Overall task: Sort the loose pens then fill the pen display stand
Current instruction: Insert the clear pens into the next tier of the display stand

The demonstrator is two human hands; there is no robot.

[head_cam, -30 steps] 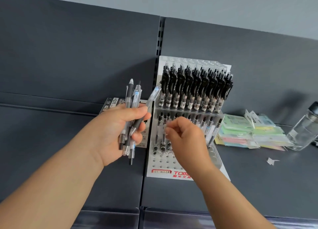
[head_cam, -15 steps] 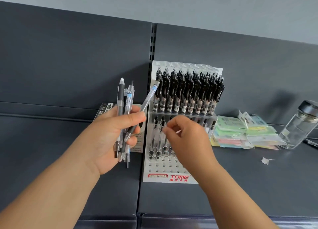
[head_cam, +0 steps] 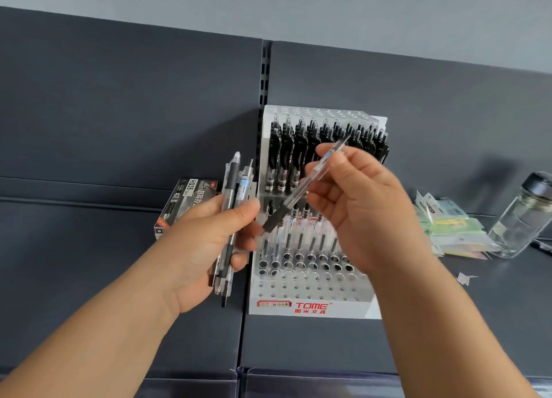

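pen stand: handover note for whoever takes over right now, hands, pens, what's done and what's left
Left hand grips a bundle of pens, upright, beside the stand.
Right hand pinches one clear pen, tilted, in front of the stand.
Done: back row full of black pens; middle row partly filled.
Left: seat the clear pen, then the bundle; the front holes are empty.

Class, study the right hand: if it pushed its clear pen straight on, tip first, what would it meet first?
Most likely the left hand, which grips a bundle of pens. The clear pen in the right hand points at its fingertips, though depth is unclear.
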